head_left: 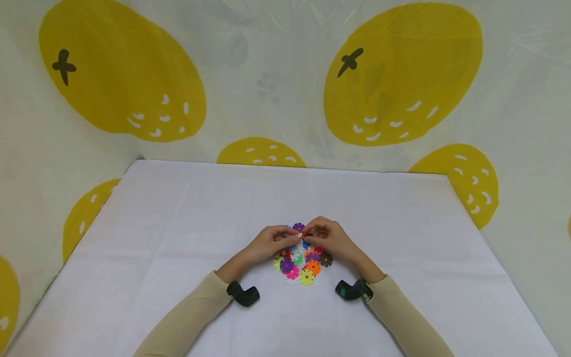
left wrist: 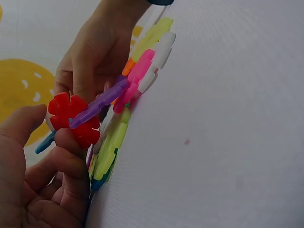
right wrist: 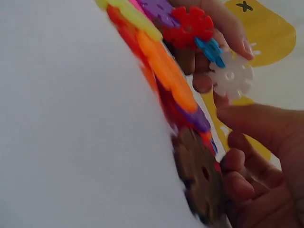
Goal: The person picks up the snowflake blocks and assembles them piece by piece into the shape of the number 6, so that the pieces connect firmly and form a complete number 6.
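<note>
White notched disc [right wrist: 241, 78], pinched in the left hand [head_left: 267, 242], sits just left of the right hand [head_left: 331, 239], whose grip I can't tell!

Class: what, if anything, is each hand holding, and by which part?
The left hand holds linked discs, a fingertip at the rim of the red disc; the rest is partly hidden. Whether the right hand grips the white disc cannot be told.
</note>
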`<state>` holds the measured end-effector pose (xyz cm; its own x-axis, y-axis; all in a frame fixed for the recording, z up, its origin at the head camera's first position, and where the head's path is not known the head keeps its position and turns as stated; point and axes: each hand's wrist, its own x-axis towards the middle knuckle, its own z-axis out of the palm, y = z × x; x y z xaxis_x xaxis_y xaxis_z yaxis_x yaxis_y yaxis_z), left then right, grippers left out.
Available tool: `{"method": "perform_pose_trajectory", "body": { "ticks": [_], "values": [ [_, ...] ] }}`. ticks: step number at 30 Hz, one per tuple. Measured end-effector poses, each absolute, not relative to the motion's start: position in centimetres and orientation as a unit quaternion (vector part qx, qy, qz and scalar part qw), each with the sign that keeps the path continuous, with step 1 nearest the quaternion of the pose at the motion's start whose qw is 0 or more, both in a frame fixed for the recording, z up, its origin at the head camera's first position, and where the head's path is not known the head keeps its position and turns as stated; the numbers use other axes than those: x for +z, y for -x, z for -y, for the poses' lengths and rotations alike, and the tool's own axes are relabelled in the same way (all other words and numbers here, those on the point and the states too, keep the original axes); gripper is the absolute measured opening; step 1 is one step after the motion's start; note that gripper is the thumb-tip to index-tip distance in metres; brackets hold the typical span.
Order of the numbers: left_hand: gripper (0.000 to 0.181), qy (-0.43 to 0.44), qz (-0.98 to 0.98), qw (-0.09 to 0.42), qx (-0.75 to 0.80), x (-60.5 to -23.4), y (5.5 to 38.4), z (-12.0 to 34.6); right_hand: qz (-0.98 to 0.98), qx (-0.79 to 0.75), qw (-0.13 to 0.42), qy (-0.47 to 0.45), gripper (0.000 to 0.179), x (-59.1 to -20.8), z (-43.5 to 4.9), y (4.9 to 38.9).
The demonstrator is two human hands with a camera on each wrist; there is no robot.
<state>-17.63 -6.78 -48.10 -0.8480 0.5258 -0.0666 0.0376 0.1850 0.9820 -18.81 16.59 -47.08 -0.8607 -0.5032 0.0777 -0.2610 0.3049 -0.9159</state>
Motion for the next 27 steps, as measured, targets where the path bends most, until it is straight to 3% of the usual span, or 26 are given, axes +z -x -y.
{"method": "perform_pose_trajectory", "body": {
  "ticks": [8,27],
  "values": [
    [0.032,-0.184,-0.737,0.195,0.621,-48.1,17.6,6.9,-0.825,-0.474,0.172,0.255,0.025,-46.5,-17.9,19.4],
    [0.037,-0.176,-0.728,0.210,0.628,-48.1,17.6,6.8,-0.827,-0.466,0.161,0.272,0.022,-46.1,-17.8,19.1]
  ]
}}
